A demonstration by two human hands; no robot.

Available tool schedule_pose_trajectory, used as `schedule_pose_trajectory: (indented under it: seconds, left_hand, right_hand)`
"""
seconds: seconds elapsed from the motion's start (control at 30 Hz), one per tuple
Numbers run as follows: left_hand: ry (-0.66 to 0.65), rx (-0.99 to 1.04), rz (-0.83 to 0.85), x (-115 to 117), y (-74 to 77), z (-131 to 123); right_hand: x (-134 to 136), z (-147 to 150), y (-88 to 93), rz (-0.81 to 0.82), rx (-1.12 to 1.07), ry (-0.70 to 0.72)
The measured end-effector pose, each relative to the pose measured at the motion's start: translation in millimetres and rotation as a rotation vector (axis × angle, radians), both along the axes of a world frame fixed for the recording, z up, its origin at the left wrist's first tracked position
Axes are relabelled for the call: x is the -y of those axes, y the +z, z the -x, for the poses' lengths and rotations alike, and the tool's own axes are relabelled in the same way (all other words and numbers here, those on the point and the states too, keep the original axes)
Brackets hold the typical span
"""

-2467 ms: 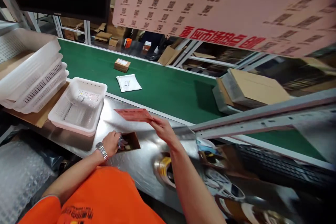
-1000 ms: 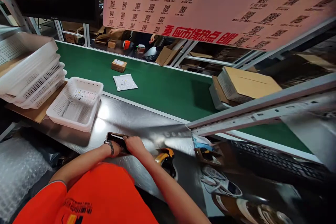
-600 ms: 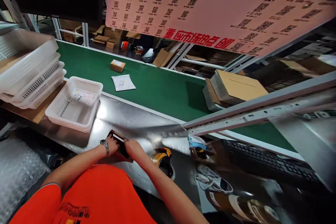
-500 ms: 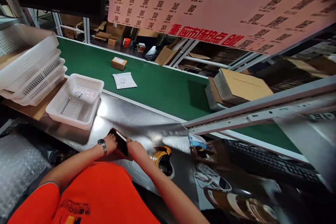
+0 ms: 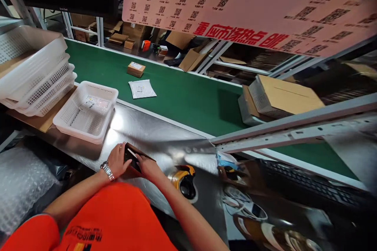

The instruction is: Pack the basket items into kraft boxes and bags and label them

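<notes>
A small open cardboard box (image 5: 149,158) with a dark inside is in front of my body on the metal table. My left hand (image 5: 117,161), with a watch on its wrist, grips the box's left end, fingers on the far side and thumb on the near side. My right hand (image 5: 149,168) is over the box's right part, its curled fingertips at a white strip (image 5: 131,152) inside the opening. What those fingers hold is hidden. To the right of my right hand is a yellow and black tape dispenser (image 5: 185,182).
Stacked white baskets (image 5: 85,115) stand left on the metal table (image 5: 138,119). Beyond runs a green belt (image 5: 182,94) with a white parcel (image 5: 142,89) and a small carton (image 5: 136,69). A metal bar (image 5: 279,132) crosses at right, above a keyboard (image 5: 309,184). Bubble wrap (image 5: 25,184) hangs at left.
My left hand has spread its fingers and thumb around the box's end. The box has turned slightly, showing its opening more. My right hand has shifted a little left, to the white strip.
</notes>
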State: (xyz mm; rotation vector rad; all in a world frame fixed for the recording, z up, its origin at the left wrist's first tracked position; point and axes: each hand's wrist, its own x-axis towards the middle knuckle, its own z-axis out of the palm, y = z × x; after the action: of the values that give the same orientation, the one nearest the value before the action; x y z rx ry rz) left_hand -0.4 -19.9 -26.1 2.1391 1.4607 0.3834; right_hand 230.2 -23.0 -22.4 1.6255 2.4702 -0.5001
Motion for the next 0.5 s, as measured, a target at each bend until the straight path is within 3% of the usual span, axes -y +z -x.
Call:
schedule_pose_trajectory:
  seconds: [0.07,0.23,0.5]
  left_hand:
    - [0.068,-0.005,0.083,-2.7,-5.8,4.5]
    - [-0.119,0.013,0.207,-13.5,-16.4,2.5]
    - [-0.315,-0.183,0.36,-28.2,-16.4,3.9]
  right_hand:
    - [5.4,-10.8,-2.5,-0.006,-0.094,0.067]
    - [5.5,-25.5,-10.3,0.016,-0.211,0.159]
    - [-15.2,0.0,-30.2,-0.003,-0.46,0.15]
